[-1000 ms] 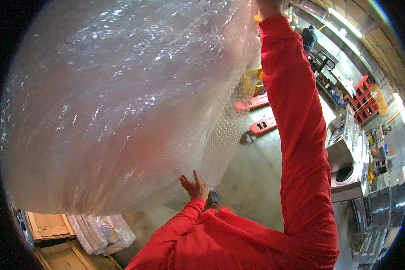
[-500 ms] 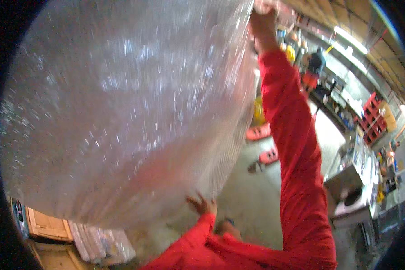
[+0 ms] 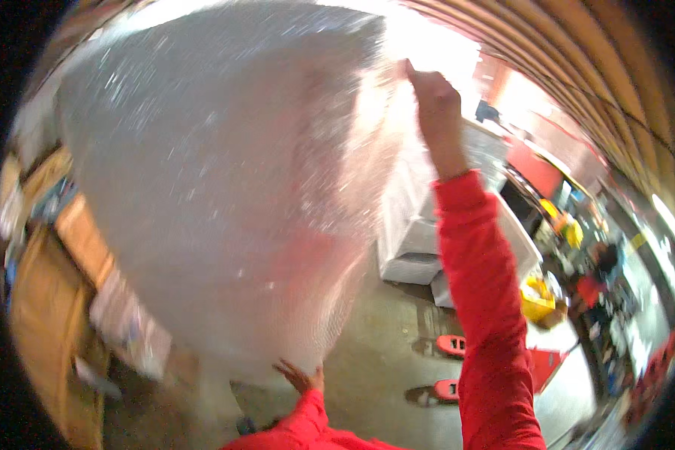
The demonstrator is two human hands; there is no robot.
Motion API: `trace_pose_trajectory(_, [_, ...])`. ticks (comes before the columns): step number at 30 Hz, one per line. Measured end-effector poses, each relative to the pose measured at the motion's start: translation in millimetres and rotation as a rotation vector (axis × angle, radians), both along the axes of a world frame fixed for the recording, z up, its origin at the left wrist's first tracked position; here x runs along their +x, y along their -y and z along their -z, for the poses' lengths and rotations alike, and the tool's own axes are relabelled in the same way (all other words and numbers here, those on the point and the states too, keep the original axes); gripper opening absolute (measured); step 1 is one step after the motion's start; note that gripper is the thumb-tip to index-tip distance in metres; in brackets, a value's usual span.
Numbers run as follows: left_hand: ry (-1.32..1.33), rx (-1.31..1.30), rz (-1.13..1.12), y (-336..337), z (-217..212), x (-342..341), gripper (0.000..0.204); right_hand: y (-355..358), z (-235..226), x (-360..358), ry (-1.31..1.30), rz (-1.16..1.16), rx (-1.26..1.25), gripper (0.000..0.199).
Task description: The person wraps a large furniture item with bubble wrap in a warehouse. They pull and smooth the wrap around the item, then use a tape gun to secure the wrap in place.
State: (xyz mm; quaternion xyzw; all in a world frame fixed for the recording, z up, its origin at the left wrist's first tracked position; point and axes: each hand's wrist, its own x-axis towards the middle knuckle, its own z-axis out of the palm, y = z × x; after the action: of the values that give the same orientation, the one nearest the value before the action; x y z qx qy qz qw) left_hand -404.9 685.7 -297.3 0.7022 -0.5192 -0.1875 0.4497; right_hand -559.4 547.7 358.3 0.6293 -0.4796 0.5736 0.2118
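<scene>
While the view blurs, we lift a wide sheet of bubble wrap [image 3: 232, 195] between 2 hands.

Our right hand [image 3: 436, 105] is clenched on the sheet's upper edge, arm raised high; our left hand [image 3: 300, 375] touches its lower edge with fingers spread, though we cannot tell whether they grip. Since 1 second ago the sheet has swung leftward and the head has tilted up, exposing a white block [image 3: 412, 240], red pallet-truck forks [image 3: 457, 367] and the concrete floor [image 3: 382, 337]. We judge the sheet is being spread out.
</scene>
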Motion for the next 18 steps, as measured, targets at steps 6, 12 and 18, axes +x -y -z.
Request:
trace_pose_trajectory(6, [-0.232, 0.04, -0.155, 5.4, -6.0, -8.0, 0.103, -4.6, -24.0, -16.2, -0.141, -0.136, -0.023, 0.054])
trace_pose_trajectory(12, [0.098, 0.167, -0.304, -7.9, 23.0, 7.8, 0.099, 50.2, -45.9, -50.7, -0.886, 0.169, -0.458, 0.029])
trace_pose_trajectory(18, [-0.155, 0.512, -0.569, -19.3, 38.7, -26.4, 0.082, 35.4, -59.2, -34.5, -0.986, 0.419, -0.275, 0.02])
